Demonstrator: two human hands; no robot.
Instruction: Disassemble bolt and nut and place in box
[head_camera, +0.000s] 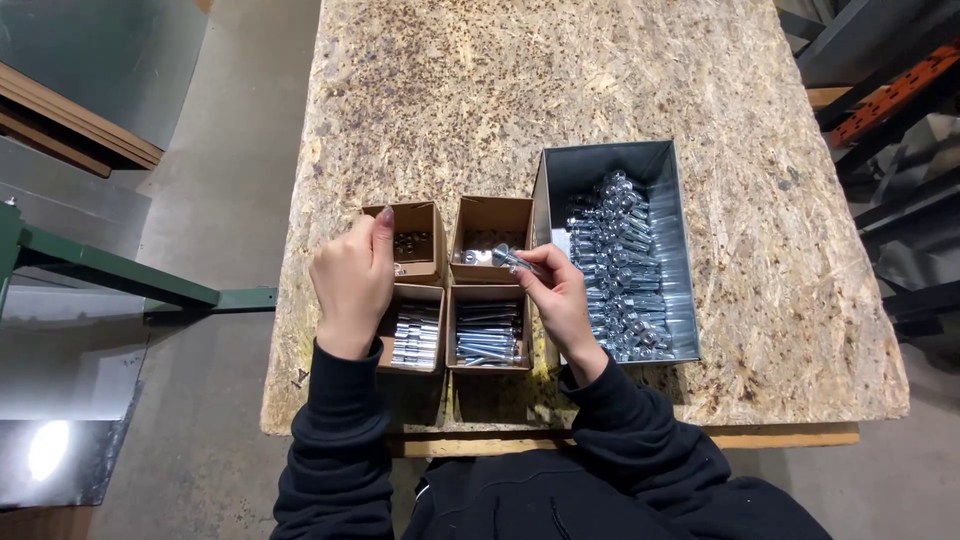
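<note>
While the right hand (560, 300) pinches a silver bolt (515, 262) over the far right cardboard box (490, 238), the left hand (352, 283) rests loosely curled, holding nothing, on the far left cardboard box (412, 240). Near boxes (487, 330) hold bolts; a grey metal bin (625, 260) of bolts sits right of the hand, on the chipboard table (520, 90).

Person's wearing a plain black long-sleeve top, looks like a sweatshirt, with ribbed cuffs snug at both wrists. Left hand (352, 283) and right hand (562, 298) are bare, no gloves. Nails look painted dark.
</note>
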